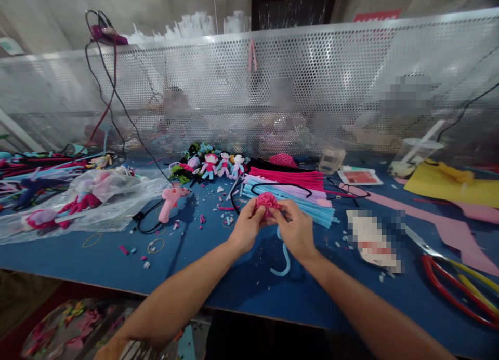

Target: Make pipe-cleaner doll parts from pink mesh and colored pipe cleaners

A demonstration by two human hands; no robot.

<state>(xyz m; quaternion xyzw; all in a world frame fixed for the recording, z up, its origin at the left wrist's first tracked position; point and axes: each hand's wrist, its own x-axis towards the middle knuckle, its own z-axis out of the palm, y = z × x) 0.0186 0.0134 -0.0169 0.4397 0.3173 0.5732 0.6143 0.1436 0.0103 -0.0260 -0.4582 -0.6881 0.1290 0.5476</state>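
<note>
Both my hands meet over the blue table (218, 287), holding a small pink fuzzy ball (266, 200) of wound pipe cleaner. My left hand (247, 226) pinches it from the left with closed fingers. My right hand (295, 228) grips it from the right, fingers curled. A light blue pipe cleaner (283, 256) hangs down from between my hands and curls on the table. Just behind the ball lie bundles of pink pipe cleaners (288, 177) and light blue pipe cleaners (312, 209).
A pink glue gun (171, 200) with a black cord lies to the left, next to clear plastic bags (78, 199). Small finished dolls (218, 165) stand at the back. Red-handled scissors (448, 282) and yellow foam sheets (448, 186) are on the right. A perforated metal screen (312, 90) closes off the back.
</note>
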